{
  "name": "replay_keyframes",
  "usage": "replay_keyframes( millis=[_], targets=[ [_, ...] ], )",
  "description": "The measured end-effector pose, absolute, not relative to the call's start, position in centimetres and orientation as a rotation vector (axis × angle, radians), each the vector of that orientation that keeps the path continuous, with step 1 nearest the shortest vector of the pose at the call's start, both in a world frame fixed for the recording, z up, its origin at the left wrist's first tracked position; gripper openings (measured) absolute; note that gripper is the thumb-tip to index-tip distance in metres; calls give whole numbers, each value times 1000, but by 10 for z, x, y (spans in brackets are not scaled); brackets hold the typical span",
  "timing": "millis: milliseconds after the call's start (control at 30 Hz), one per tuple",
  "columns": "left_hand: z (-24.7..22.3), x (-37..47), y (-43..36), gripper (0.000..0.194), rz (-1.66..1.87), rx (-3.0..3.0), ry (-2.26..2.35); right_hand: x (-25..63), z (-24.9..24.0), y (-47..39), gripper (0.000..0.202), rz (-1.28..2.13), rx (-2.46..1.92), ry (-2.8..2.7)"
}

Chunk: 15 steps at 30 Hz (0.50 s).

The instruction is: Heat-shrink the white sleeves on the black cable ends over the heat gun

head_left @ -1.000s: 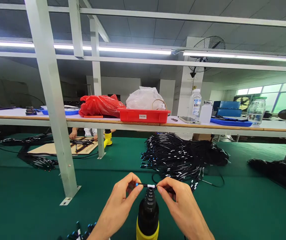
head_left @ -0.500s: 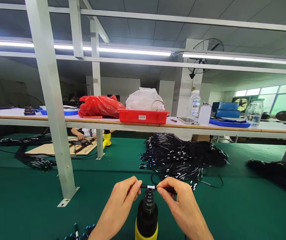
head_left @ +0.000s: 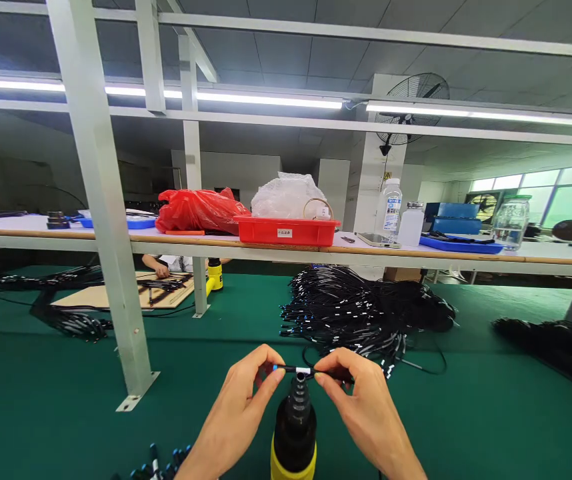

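My left hand point(head_left: 243, 403) pinches the end of a thin black cable point(head_left: 289, 369) between thumb and forefinger; its blue tip shows at the fingers. The cable is also pinched by my right hand point(head_left: 366, 403), a short way to the right. Between the hands, a white sleeve point(head_left: 303, 371) sits on the cable, right over the narrow stepped nozzle of a yellow and black heat gun point(head_left: 295, 427) pointing upward. The rest of the cable is mostly hidden behind my right hand.
A big bundle of black cables point(head_left: 346, 307) lies beyond my hands, another bundle point(head_left: 556, 350) at right. Blue-tipped cable ends point(head_left: 159, 463) sit at lower left. A metal post point(head_left: 111, 253) stands left. The shelf above holds a red bin point(head_left: 286, 231). A co-worker's hand point(head_left: 161, 268) shows behind.
The fingers of my left hand have shifted on the cable, and its blue tip now shows. Cable and hands sit slightly higher, with the white sleeve still over the nozzle.
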<state>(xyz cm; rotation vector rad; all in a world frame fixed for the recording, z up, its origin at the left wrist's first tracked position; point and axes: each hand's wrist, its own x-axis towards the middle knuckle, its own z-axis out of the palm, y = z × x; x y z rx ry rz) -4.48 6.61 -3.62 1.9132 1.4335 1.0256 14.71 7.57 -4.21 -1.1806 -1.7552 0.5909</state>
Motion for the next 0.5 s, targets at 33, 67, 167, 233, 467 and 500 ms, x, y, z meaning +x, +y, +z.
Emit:
replay_keyframes(
  millis=[33, 67, 167, 233, 467, 500],
  targets=[
    [-36, -45, 66, 29, 1021, 1915, 1433, 147, -42, 76, 14, 586, -1182, -1751],
    [-35, -45, 65, 29, 1018, 1918, 1432, 148, -42, 75, 14, 582, -1184, -1749],
    [-33, -45, 64, 30, 1015, 1928, 1427, 149, -43, 74, 12, 593, -1182, -1758],
    [-34, -46, 63, 34, 1009, 1925, 1435, 151, -43, 72, 14, 596, -1176, -1793],
    [-41, -48, 68, 50, 994, 1960, 1531, 152, -41, 70, 26, 529, -1159, -1873],
    [-41, -48, 68, 51, 993, 1956, 1528, 152, -40, 70, 25, 529, -1156, -1870]
  ],
)
